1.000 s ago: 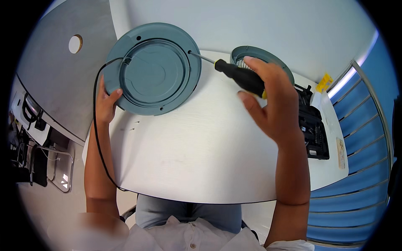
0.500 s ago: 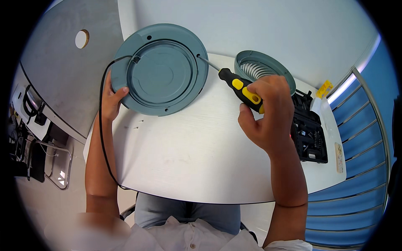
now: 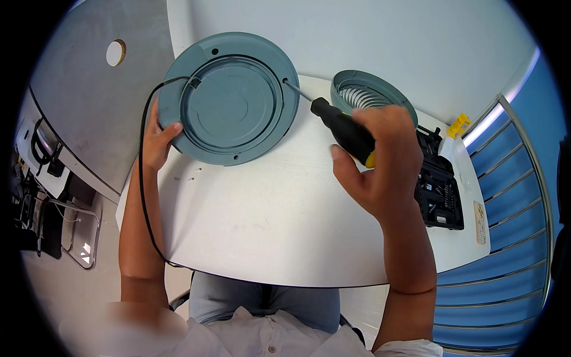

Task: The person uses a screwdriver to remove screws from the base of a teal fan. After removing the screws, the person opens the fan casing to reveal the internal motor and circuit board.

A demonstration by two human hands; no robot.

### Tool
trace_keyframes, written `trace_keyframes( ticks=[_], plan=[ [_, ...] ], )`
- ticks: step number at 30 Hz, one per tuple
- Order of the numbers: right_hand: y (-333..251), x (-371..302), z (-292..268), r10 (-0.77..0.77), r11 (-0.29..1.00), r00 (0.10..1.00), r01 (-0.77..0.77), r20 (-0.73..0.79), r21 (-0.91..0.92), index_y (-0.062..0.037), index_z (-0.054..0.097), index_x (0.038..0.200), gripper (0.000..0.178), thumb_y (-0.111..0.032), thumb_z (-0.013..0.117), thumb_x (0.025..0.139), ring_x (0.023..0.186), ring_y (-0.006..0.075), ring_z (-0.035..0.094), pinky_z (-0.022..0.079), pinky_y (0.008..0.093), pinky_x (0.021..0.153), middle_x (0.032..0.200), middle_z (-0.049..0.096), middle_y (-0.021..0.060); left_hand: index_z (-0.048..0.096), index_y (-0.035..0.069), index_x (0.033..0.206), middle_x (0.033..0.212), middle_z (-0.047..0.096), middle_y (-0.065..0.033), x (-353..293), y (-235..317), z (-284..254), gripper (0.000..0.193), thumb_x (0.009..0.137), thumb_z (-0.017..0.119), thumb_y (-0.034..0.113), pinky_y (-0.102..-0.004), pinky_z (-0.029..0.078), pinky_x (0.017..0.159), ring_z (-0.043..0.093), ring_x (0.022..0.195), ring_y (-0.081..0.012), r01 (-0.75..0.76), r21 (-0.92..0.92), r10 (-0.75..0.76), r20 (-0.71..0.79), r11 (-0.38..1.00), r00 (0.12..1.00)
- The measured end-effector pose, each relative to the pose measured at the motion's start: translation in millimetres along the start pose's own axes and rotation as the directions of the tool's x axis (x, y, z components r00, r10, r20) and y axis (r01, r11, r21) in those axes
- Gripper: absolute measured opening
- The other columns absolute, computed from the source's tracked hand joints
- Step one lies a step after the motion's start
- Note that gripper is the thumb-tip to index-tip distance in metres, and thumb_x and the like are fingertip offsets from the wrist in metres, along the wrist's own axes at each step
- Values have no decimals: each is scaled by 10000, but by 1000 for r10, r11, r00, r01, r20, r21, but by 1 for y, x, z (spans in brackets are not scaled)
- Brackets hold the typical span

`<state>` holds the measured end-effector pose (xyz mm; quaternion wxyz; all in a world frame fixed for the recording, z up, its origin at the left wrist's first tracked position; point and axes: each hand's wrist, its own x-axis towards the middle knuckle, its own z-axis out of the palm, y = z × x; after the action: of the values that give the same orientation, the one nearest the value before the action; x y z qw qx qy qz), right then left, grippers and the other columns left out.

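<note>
A round grey-green plastic base [image 3: 217, 110] is tilted up over the far left of the table, its recessed underside facing me. My left hand [image 3: 157, 143] grips its left edge, thumb on the face. A black cable [image 3: 141, 160] leaves a notch in the recess and runs down along my left forearm. My right hand [image 3: 383, 160] is closed around the black and yellow handle of a screwdriver [image 3: 345, 130]. Its shaft points up and left, with the tip in the hole at the base's right rim. Small screws [image 3: 198, 169] lie on the table below the base.
A grey-green round cover [image 3: 380, 89] with a ribbed white inside stands behind my right hand. An open black tool case [image 3: 440, 196] lies at the right, with a yellow packet [image 3: 459, 125] behind it. Metal railing [image 3: 538, 178] borders the table's right side.
The screwdriver has turned in my right hand: its yellow patches, which faced up before, are now mostly out of sight. The base has shifted very slightly to the right.
</note>
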<state>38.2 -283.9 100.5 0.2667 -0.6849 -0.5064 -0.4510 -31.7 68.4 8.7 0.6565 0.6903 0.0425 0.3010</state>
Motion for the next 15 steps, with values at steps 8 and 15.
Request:
trace_keyframes(
  ticks=[8, 15],
  plan=[
    [5, -2, 1, 47, 997, 998, -44, -40, 68, -88, 531, 968, 322, -121, 714, 706, 655, 220, 479, 377, 319, 536, 732, 465, 53, 251, 118, 1423, 1310, 431, -108, 2, -2, 1, 977, 625, 773, 325, -377, 363, 1017, 434, 1209, -257, 3, 8, -3, 10, 1000, 1000],
    [3, -2, -5, 175, 982, 984, -177, 41, 58, -74, 514, 1054, 475, -116, 739, 638, 722, 234, 499, 394, 323, 526, 816, 485, 83, 236, 99, 1427, 1328, 411, -90, 0, -1, 0, 935, 682, 758, 316, -354, 325, 1035, 411, 1220, -235, -9, 12, 8, 24, 1000, 1000]
  ],
)
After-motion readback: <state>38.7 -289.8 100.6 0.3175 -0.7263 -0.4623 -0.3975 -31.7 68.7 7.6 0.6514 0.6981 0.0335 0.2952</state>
